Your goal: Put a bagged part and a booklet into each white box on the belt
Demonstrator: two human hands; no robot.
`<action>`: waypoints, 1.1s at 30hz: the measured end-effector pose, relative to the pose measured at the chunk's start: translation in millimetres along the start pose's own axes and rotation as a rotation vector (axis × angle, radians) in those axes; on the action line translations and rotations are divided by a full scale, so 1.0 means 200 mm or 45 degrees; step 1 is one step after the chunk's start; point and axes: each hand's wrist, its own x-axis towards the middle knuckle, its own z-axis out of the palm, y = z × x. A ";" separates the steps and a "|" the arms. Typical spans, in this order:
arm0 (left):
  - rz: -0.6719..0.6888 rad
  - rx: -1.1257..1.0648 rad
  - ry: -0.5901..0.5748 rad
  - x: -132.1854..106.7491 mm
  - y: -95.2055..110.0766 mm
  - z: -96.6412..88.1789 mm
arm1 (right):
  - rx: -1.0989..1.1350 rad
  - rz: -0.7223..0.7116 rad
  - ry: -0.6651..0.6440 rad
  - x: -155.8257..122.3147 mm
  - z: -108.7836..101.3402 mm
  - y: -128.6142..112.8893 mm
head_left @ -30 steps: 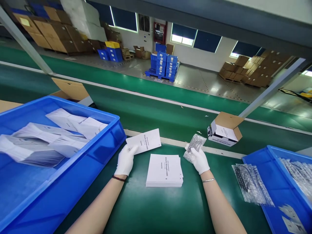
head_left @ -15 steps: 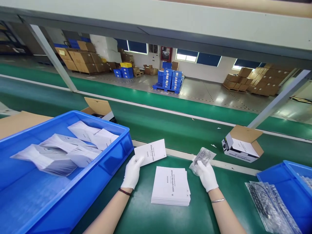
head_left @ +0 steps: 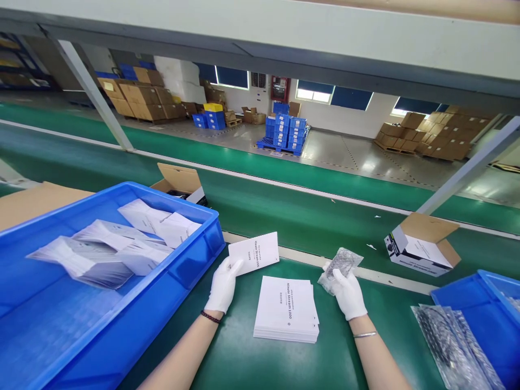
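Note:
My left hand (head_left: 224, 283), in a white glove, pinches the lower left corner of a white printed booklet (head_left: 255, 252), which is lifted above the green table. Between my hands lies a neat stack of the same booklets (head_left: 285, 310), its top one reading "Minute Stream 1000". My gloved right hand (head_left: 347, 292) grips a small bubble-wrap packet (head_left: 341, 265) holding something dark that I cannot make out. At the right edge, several flat bubble-wrap packets (head_left: 450, 341) lean by a blue bin.
A large blue bin (head_left: 170, 290) with piles of booklets (head_left: 97, 254) fills the left. On the green conveyor belt stand an open carton (head_left: 422, 249) at right and another open carton (head_left: 181, 184) at left. The blue bin (head_left: 479, 303) sits at right; a shelf beam (head_left: 260, 32) crosses above.
Both open cartons on the belt have shifted to the right. My hands keep their holds on the booklet and the packet, almost in place; the view has shifted slightly.

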 end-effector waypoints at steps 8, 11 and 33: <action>0.000 -0.023 0.004 0.00 0.01 0.01 | 0.089 0.033 0.025 -0.01 -0.01 0.00; 0.005 -0.039 0.007 -0.01 0.03 0.01 | 0.262 0.084 0.072 0.01 -0.02 0.00; -0.022 -0.046 0.037 -0.02 0.03 0.02 | 0.186 0.201 -0.102 0.01 0.00 0.00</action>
